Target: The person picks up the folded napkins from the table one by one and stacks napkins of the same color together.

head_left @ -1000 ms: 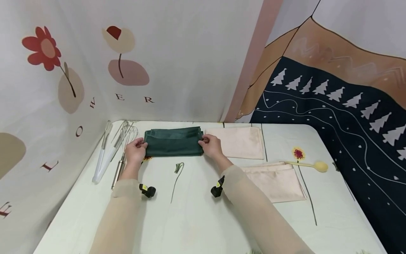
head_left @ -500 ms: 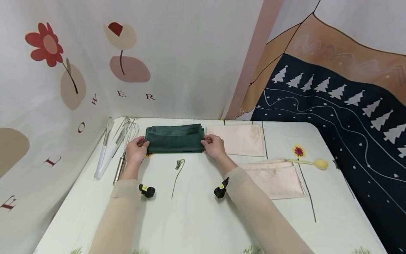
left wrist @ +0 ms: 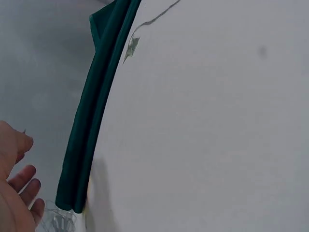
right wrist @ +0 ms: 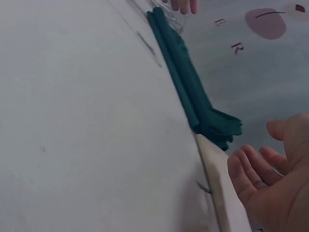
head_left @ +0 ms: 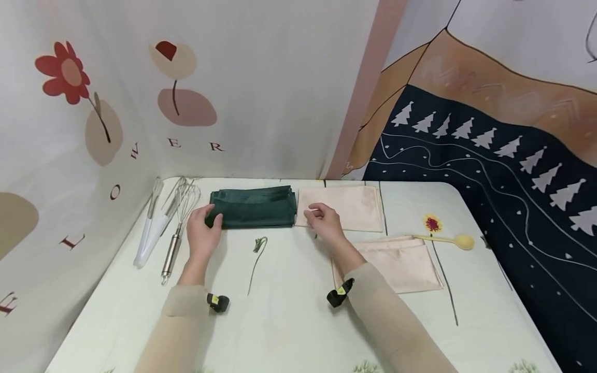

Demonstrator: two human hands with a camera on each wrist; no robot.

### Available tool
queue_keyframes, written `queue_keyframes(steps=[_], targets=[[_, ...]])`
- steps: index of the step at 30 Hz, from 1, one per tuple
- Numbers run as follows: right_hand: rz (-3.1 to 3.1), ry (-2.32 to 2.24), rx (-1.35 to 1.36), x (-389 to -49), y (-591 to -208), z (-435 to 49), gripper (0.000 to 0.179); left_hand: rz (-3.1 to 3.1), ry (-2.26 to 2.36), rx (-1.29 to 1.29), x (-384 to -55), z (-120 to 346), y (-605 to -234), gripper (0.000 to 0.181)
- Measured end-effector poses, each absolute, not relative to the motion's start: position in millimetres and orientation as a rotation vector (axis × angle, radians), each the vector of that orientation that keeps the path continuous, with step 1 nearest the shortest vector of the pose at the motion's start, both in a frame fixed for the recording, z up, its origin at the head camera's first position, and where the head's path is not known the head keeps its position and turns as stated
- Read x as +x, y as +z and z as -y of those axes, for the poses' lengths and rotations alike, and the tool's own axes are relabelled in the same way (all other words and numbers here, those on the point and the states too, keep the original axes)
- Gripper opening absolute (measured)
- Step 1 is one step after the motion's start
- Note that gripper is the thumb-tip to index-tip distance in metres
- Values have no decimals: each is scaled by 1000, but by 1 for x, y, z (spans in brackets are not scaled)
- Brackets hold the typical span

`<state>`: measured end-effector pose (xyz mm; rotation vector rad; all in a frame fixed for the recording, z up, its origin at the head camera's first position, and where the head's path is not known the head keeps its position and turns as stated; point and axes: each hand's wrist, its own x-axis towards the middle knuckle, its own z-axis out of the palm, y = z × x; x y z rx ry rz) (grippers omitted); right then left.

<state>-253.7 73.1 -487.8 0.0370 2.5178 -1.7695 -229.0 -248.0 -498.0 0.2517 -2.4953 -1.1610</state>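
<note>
A dark green folded satin cloth [head_left: 254, 208] lies at the back of the table. My left hand [head_left: 203, 237] hovers at its left end, thumb and fingers apart. In the left wrist view, a gap shows between that hand [left wrist: 19, 183] and the cloth's rolled edge [left wrist: 89, 125]. My right hand [head_left: 327, 224] is over a pale pink folded cloth [head_left: 352, 199], just right of the green one. Its fingers are loosely bent with nothing between them, as the right wrist view shows for the same hand [right wrist: 270, 179].
Wire whisk [head_left: 172, 254] and two white-handled utensils [head_left: 151, 238] lie at the left. A second pink cloth [head_left: 396, 267] is at the right, with a yellow spoon [head_left: 462, 241] touching its back edge. Hanging printed fabric [head_left: 261, 103] stands behind the table.
Both hands have let go of the green cloth's ends. The right hand has moved right, over the pink cloth. The left hand's thumb and fingers have spread; the cloth lies about where it was.
</note>
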Motion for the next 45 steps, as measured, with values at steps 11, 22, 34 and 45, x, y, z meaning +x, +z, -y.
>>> queue_keyframes(steps=[11, 22, 34, 45], targets=[[-2580, -1748, -90, -220, -471, -109, 38, 2533, -1302, 14, -193, 211, -492, 32], [-2569, -1742, -79, -185, -484, -145, 41, 2552, -1418, -59, -170, 182, -493, 33], [-2619, -1737, -35, -165, -493, -183, 42, 2604, -1478, -76, -155, 165, -504, 31], [-2709, -1670, 36, -149, -498, -217, 38, 2601, -1557, -75, -151, 143, -506, 32]])
